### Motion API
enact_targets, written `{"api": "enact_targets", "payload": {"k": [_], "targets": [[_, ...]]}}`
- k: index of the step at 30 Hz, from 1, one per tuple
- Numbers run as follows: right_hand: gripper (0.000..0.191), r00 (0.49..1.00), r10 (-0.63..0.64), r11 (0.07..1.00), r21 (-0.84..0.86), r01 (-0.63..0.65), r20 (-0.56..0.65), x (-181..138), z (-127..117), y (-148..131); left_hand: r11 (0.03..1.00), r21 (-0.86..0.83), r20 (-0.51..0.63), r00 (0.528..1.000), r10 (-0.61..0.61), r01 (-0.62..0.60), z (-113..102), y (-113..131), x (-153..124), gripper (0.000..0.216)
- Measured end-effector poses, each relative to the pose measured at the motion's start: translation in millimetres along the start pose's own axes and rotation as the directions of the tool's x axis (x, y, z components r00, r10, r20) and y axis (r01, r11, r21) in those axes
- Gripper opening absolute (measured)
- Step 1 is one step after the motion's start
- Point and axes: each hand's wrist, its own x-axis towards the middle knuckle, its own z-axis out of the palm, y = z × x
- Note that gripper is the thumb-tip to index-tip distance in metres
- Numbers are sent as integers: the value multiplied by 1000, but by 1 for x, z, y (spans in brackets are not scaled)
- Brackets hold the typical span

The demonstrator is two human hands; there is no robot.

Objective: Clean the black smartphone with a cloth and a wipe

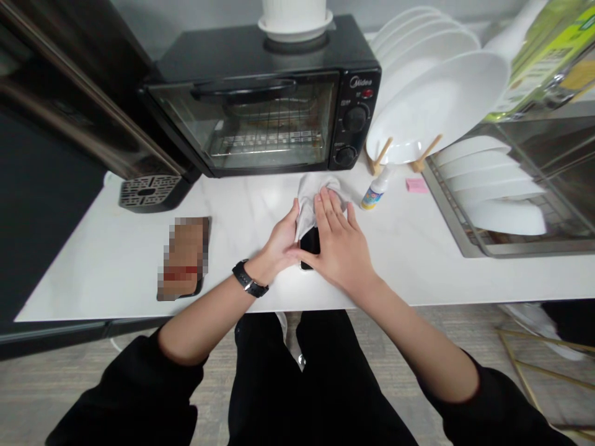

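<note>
A black phone (309,244) lies on the white counter (116,260), partly covered by a white cloth (310,192). My left hand (277,244) holds the phone's left edge and touches the cloth with its thumb. My right hand (338,238) lies flat, fingers together, pressing the cloth down on the phone. A black watch (250,280) sits on my left wrist. Most of the phone is hidden under the cloth and my right hand.
A black toaster oven (269,105) stands behind the hands. A small spray bottle (377,189) and a pink pad (416,184) lie to the right. White plates (432,93) stand in a rack beside a sink (525,248). A blurred flat object (183,257) lies at the left.
</note>
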Motion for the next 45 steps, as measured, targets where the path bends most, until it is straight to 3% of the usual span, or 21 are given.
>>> {"api": "enact_targets", "payload": {"k": [3,7,12,18,22,27,32,38,41,45], "targets": [[115,999,-48,999,25,47,20,10,0,-6,999,-35,-9,1000,5,-5,-1,0,1,60],[121,994,-112,992,55,110,20,-2,2,-22,993,-5,49,992,-117,118,-2,2,-5,69],[122,987,-159,987,28,160,-19,-45,10,-36,996,87,53,998,15,-19,-3,5,-10,58],[120,983,-171,982,-72,175,62,-96,1,-41,991,116,57,997,59,-65,1,4,-10,60],[109,992,-113,983,-137,118,49,-107,-5,-39,989,128,74,995,62,-71,1,4,-12,60],[108,999,-39,990,-138,36,-19,-90,-2,-27,993,109,69,997,40,-47,1,4,-12,59],[113,997,27,997,-71,-32,-69,-49,3,-9,998,55,16,999,36,-36,2,3,-7,56],[110,1000,11,1000,-1,-11,-27,2,1,-6,1000,3,-45,999,-16,16,5,3,-2,62],[113,999,-43,999,15,43,-5,8,0,-14,998,-52,-46,998,-37,35,3,2,-3,63],[117,994,-107,994,25,107,-4,-14,5,-27,993,-20,21,993,-114,114,0,3,-8,65]]}}
